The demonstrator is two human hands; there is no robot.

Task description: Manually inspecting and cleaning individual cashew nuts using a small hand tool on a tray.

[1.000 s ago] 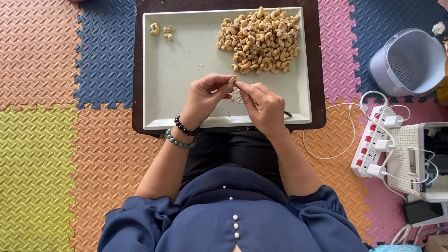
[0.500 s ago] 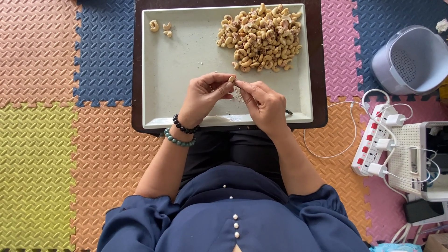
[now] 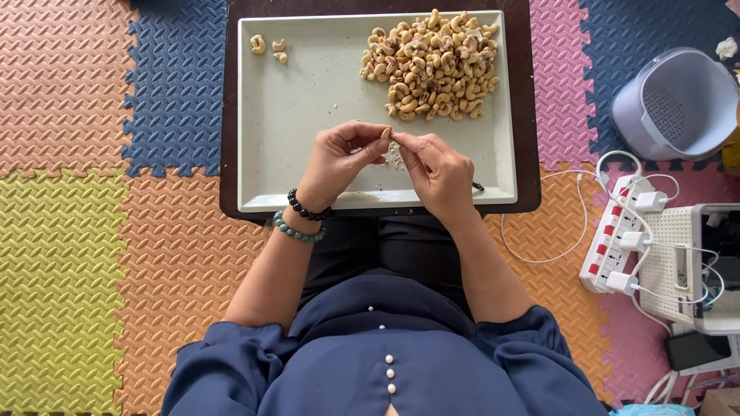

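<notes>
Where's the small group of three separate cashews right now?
In the head view, the three cashews lie in the tray's far left corner, apart from the big cashew pile at the far right and well beyond the left hand.

No screens or signs show. At the bottom right corner sits 1 brown cardboard box (image 3: 723, 400), cut off by the frame edge, just beside a flat dark rectangular device (image 3: 697, 348).

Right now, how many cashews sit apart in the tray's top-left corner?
3. One larger curled cashew is farthest left; two smaller cashews lie just right of it, one above the other. All are apart from the big cashew pile. None seem hidden.
</notes>
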